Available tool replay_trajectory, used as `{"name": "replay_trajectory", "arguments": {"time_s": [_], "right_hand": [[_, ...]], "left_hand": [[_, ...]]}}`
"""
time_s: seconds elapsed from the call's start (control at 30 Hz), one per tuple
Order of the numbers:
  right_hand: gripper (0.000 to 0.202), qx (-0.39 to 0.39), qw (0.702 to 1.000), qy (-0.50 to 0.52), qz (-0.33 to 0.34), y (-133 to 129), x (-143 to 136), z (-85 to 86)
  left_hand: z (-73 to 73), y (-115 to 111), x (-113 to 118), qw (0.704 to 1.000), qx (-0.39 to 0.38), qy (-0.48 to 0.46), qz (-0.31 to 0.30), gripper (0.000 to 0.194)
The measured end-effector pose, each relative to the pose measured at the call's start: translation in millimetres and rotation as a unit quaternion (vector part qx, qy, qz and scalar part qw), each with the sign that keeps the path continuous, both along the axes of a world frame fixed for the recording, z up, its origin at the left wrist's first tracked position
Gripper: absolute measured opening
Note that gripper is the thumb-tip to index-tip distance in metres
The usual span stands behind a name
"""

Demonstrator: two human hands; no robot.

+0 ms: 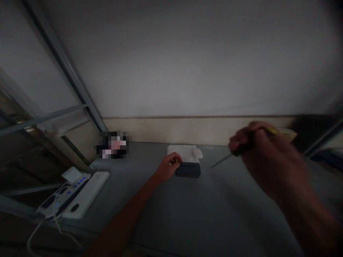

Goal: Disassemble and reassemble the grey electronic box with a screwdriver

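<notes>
A dark box with a row of slots along its upper edge [188, 170] rests on the grey table. My left hand [169, 167] grips its left end, fingers curled over the top corner. Raised above the table to the right, my right hand [264, 153] is wrapped round the handle of a screwdriver [222, 161]. The screwdriver's thin shaft points down and left, its tip apart from the box. Part of the yellow and dark handle shows between the fingers. Behind the box lies a white sheet of paper [182, 150].
A white power strip [60, 200] with blue lights and cables sits at the table's left edge, beside a long white case [92, 192]. A pixelated item [112, 144] stands at the back left. Metal frame posts [72, 71] rise on the left; a pale wall is behind.
</notes>
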State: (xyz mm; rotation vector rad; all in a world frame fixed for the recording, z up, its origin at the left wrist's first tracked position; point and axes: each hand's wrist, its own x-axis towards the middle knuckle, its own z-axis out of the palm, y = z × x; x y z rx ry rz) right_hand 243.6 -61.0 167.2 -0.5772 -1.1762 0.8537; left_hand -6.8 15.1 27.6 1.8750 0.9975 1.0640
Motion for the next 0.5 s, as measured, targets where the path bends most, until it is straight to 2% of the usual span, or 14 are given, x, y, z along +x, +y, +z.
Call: {"name": "replay_trajectory", "arguments": {"time_s": [0.1,0.2,0.27,0.37,0.5], "right_hand": [[0.014,-0.035,0.998,0.012,0.044,26,-16,-26.3],[0.014,-0.032,0.998,0.025,0.037,47,-23,-52.6],[0.013,-0.028,0.999,0.022,0.029,53,-23,-63.7],[0.013,-0.039,0.999,0.019,0.026,53,-19,-70.6],[0.013,-0.046,0.998,0.017,0.027,48,-18,-71.5]], "left_hand": [[4.9,-9,1,0.996,0.074,0.042,0.008,0.009],[9.5,-18,3,0.981,0.165,0.103,0.002,0.014],[11.7,-22,5,0.969,0.206,0.14,-0.001,0.021],[13.0,-25,8,0.955,0.235,0.181,0.003,0.026],[10.9,-26,11,0.949,0.237,0.207,-0.002,0.027]]}}
